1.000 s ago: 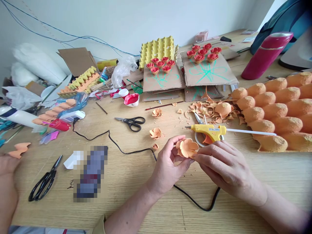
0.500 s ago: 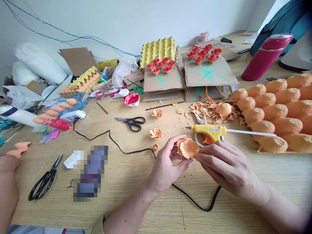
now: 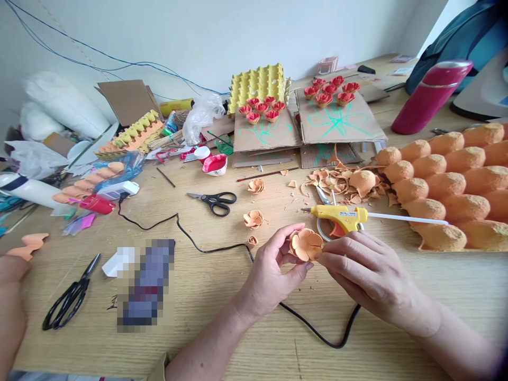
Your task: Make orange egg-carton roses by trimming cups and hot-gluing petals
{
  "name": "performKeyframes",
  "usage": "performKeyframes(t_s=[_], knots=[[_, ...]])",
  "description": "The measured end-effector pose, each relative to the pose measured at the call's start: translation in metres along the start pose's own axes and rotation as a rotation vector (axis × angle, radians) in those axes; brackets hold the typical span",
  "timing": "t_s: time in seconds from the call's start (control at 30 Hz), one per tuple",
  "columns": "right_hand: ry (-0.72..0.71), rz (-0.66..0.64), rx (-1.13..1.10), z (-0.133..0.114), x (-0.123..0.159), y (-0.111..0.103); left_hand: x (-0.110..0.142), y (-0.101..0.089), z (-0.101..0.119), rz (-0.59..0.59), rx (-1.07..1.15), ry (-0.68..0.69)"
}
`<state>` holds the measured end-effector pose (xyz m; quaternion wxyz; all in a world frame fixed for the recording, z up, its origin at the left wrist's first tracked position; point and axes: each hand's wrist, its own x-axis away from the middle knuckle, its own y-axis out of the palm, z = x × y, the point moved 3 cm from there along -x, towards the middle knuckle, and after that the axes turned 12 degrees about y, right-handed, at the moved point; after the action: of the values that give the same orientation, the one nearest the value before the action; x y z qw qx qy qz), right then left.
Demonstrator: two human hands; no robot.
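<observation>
My left hand [image 3: 273,267] is closed around the left side of an orange egg-carton flower [image 3: 306,245], whose open petals face up toward me. From the right, my right hand [image 3: 367,275] pinches the flower's edge between thumb and fingers. Just beyond my hands lies a yellow hot glue gun [image 3: 342,216] with a white glue stick in its back. Left of the held flower, two layered orange flowers [image 3: 253,219] and a small curled bud [image 3: 253,241] rest on the wooden table.
An orange egg tray [image 3: 444,185] stands at right, beside a heap of scraps [image 3: 333,182]. Black-handled scissors [image 3: 216,202] and larger scissors [image 3: 71,296] lie left. Red flowers stand on cardboard [image 3: 337,124] behind. A black cord [image 3: 313,323] crosses the table. Another person's hand [image 3: 14,286] holds carton pieces at far left.
The held flower has tilted and shifted slightly down and left between my fingers. Both hands keep their hold. The whole view has shifted a little.
</observation>
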<state>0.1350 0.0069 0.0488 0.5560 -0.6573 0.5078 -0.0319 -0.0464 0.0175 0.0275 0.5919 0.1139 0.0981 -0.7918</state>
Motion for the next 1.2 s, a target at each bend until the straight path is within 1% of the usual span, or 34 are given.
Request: performKeyframes(t_s=[0.33,0.8,1.03,1.2], knots=[[0.000,-0.004,0.008,0.0006,0.0013,0.0004,0.0005,0.0003,-0.0015,-0.018,0.027,-0.004],[-0.053,0.001,0.054,-0.0002,-0.0022,-0.0015,-0.0003,0.0003,0.0008,-0.017,0.015,-0.010],[-0.035,-0.014,0.056,0.0021,0.0013,0.0002,-0.0015,0.0005,0.0017,-0.009,0.012,-0.008],[0.003,0.003,0.052,0.0033,0.0027,0.0010,-0.0002,0.0007,-0.0010,-0.018,0.048,-0.012]])
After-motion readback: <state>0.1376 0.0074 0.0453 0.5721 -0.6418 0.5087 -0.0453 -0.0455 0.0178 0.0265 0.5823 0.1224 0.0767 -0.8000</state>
